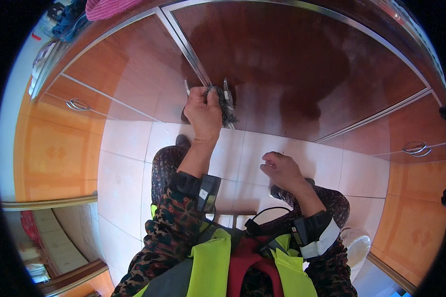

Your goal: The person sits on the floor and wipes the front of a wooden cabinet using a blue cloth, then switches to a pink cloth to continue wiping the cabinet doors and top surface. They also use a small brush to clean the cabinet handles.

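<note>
Beside the handle (227, 94), left hand (203, 116) is pinching a scourer (227, 115), likely light, springy, best held bunched; right hand (284, 170) is hanging below, loosely parted.

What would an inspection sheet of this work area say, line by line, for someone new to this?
Surface: glossy reddish-brown cabinet doors with metal trim, above a pale tiled floor.
Job's things: a dark, stringy scrubbing pad at the seam where the doors meet, beside a metal door handle.
Clutter: pink cloth at the upper left; a whitish container at the lower right.
Hands: left hand pinches the pad; right hand loosely curled, apparently empty.
Cables: one black cable arching near the right sleeve.
Surroundings: orange wood-toned panels on both sides.
</note>
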Available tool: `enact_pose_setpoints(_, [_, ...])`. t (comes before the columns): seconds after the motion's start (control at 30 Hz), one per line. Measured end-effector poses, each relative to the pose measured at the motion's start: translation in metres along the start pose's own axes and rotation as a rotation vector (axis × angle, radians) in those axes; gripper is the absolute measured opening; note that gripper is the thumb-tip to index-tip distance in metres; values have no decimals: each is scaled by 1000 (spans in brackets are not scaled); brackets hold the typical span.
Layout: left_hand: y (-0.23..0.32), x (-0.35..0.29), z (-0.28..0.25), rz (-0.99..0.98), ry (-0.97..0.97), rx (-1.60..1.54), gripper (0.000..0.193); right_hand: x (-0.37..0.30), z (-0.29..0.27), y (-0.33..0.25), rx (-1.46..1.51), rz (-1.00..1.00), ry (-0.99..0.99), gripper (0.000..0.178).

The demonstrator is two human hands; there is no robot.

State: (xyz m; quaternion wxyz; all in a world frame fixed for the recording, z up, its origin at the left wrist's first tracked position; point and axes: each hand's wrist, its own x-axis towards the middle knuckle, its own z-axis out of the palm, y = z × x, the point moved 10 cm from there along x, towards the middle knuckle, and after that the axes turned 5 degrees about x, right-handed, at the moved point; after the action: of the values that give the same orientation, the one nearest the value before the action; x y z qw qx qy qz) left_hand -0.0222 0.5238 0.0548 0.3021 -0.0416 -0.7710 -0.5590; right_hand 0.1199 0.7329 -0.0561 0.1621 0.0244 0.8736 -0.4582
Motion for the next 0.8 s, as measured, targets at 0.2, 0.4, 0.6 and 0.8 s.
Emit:
enact_pose_setpoints(0.2, [-14,-10,7,-20,-57,322,10,-5,-1,-1,-12,-8,-11,34])
enact_pose_setpoints(0.4, [-7,-1,1,72,-22,251,12,-6,2,-3,18,-17,-37,33])
enact_pose_setpoints(0.6, [9,-2,-1,135,-43,388,11,-7,4,-2,-2,-39,-25,34])
enact_pose_setpoints(0.8, [19,0,-3,222,-35,403,11,-8,2,-3,-15,-40,-1,35])
